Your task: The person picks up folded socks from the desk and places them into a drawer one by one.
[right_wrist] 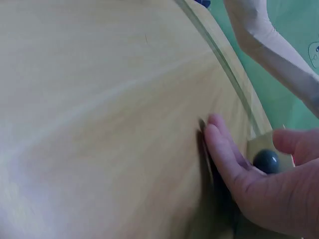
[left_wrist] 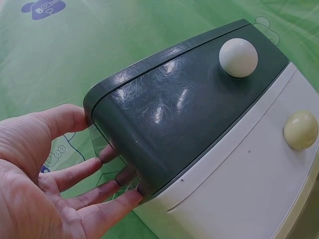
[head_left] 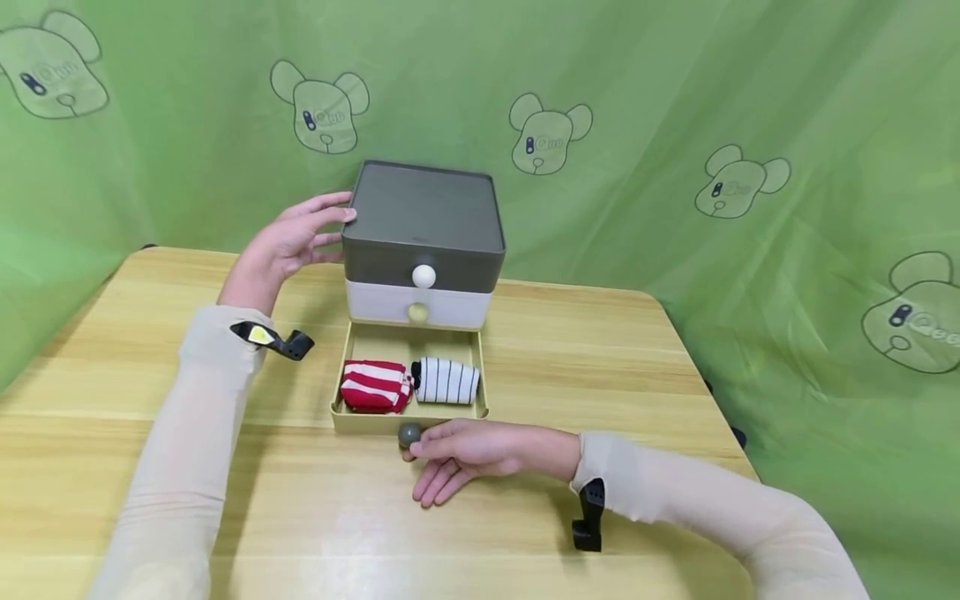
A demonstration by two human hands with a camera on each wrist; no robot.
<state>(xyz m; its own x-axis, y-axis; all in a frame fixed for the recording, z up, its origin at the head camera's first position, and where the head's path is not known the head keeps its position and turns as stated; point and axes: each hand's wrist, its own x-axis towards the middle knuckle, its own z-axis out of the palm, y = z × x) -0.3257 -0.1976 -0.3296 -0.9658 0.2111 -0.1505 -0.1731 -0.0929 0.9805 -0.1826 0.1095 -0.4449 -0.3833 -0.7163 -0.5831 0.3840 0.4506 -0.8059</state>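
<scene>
A small drawer cabinet (head_left: 423, 208) has a dark grey top drawer, a white middle drawer (left_wrist: 239, 164) and a beige bottom drawer (head_left: 411, 422), which is pulled out. In it lie a red-and-white striped rolled sock (head_left: 377, 386) on the left and a white rolled sock with dark stripes (head_left: 447, 381) on the right. My left hand (head_left: 292, 237) rests its spread fingertips against the cabinet's left side, thumb at the top edge. My right hand (head_left: 472, 454) pinches the bottom drawer's dark round knob (head_left: 408, 434) between thumb and index finger, the other fingers extended below.
The cabinet stands near the back of a light wooden table (head_left: 585, 358). A green curtain (head_left: 630, 67) printed with bear heads hangs behind it. A white knob (head_left: 423, 276) and a pale yellow knob (head_left: 417, 313) jut from the upper drawers.
</scene>
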